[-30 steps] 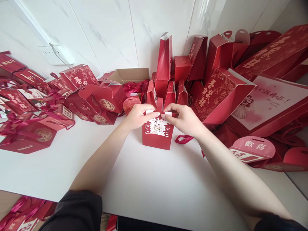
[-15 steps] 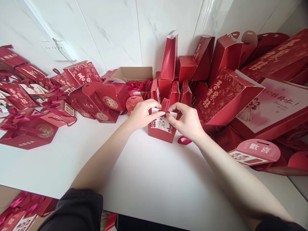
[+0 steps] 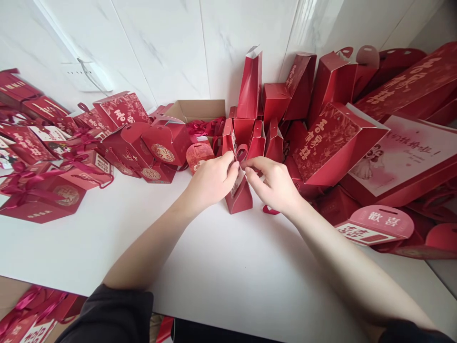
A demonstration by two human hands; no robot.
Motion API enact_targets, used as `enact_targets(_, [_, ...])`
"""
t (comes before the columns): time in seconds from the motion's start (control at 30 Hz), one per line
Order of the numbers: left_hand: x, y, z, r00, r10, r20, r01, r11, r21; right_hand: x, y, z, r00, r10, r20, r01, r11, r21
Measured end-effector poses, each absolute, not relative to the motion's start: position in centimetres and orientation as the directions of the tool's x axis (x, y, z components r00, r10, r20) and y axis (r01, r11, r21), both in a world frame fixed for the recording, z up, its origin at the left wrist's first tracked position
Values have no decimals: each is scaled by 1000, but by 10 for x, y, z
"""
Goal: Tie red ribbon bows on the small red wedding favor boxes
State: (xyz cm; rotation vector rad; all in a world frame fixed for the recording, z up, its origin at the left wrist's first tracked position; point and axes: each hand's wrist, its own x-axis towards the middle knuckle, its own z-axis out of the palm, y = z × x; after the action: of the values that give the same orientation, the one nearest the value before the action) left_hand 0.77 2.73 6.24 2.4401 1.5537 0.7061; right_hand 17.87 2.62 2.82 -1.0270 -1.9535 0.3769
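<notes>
A small red gift box [image 3: 240, 200] with a white printed panel stands on the white table, turned so that a narrow side faces me. A loop of red ribbon [image 3: 242, 151] rises from its top. My left hand [image 3: 214, 180] is closed at the top left of the box, thumb and fingers pinched at the ribbon. On the right, my right hand [image 3: 273, 183] has its thumb and forefinger closed at the ribbon's base. The fingertips of both hands nearly meet and cover the top of the box.
Red boxes with ribbons [image 3: 46, 190] crowd the left of the table [image 3: 207, 276]. Behind my hands is an open cardboard box [image 3: 194, 110] of red ribbon. Larger red boxes [image 3: 332, 143] are piled at the right. A white marbled wall [image 3: 171, 47] stands behind.
The small box has turned from showing its printed front to showing a narrow side. My hands have rotated with it and shifted slightly, still at the ribbon.
</notes>
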Motion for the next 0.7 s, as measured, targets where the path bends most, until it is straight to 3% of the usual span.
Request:
enact_targets(0.13, [6,23,70,353,901,253,861,-419,290,178,21,30,-311,794,523,564,597,-570])
enact_targets(0.43, [-1,19,78,334,910,247,922,-369,115,174,14,34,-360,811,462,448,584,-677])
enact_targets(0.57, [-4,23,80,331,918,219,907,-374,194,177,15,38,-361,802,476,434,596,-676])
enact_targets(0.7, [-8,27,80,405,898,171,824,-439,358,188,24,40,-282,736,616,480,664,-574])
